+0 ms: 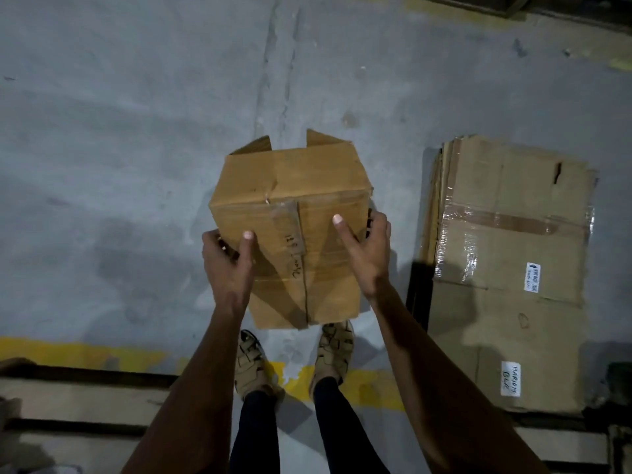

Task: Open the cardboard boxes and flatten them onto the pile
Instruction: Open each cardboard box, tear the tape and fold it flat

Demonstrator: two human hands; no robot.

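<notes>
Box (290, 213) held up over the floor between both hands — left hand (227, 260) and right hand (367, 248) clamped on opposite sides, thumbs across the taped face (probably to turn it), pile (506, 268) just right.

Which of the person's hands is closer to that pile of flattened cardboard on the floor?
Right. The right hand grips the box on the side facing the flattened pile; the left hand grips the box's far side, away from the pile.
</notes>
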